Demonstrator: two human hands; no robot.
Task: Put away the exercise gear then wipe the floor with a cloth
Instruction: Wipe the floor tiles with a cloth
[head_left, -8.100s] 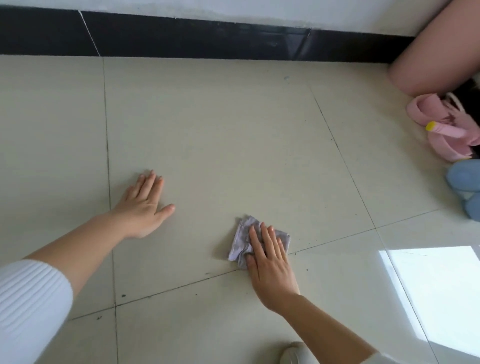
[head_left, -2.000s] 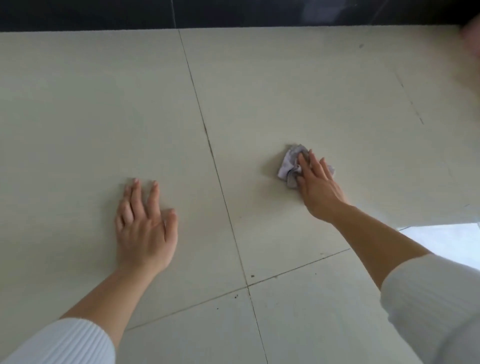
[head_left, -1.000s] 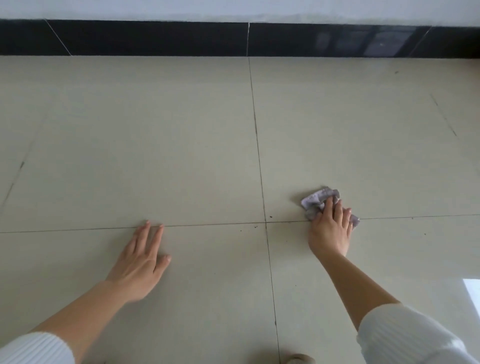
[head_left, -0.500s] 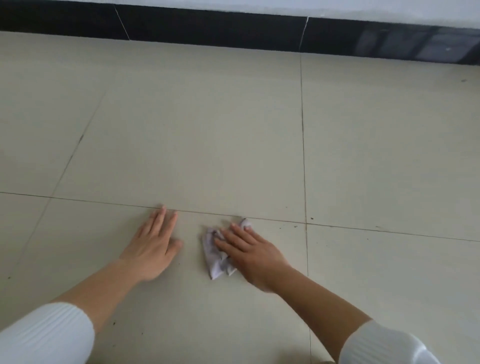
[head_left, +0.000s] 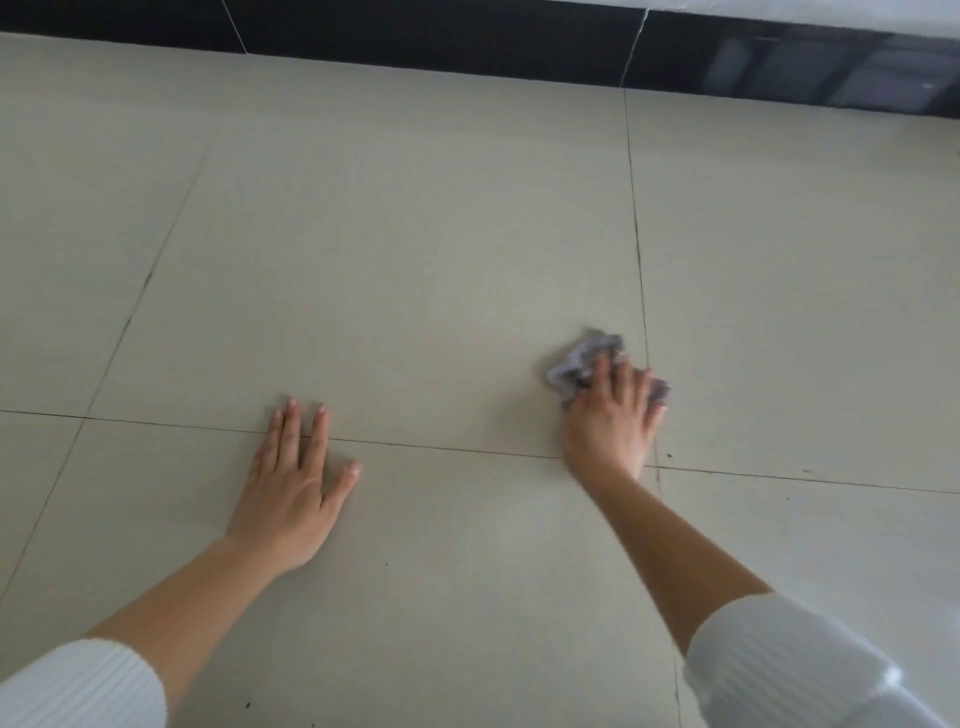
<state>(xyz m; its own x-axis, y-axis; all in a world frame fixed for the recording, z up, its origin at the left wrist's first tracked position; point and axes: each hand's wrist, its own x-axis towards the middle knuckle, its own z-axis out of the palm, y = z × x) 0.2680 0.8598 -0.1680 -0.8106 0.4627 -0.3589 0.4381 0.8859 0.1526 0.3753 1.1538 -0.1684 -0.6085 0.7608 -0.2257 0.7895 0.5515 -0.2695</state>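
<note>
cloth (head_left: 582, 358): blurred, partly under right hand (head_left: 613, 415) | sleeves (head_left: 789, 670): cut off at bottom edge

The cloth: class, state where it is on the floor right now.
In the head view the cloth lies right of centre on the floor, pressed under the right hand, mostly left of a grout line.

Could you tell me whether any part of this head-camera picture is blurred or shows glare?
In the head view, the right hand and the grey cloth under it are smeared by motion blur; the left hand, flat on the floor, is sharper; the glossy black baseboard shows pale reflections at upper right; lighting is soft, shadows faint.
</note>
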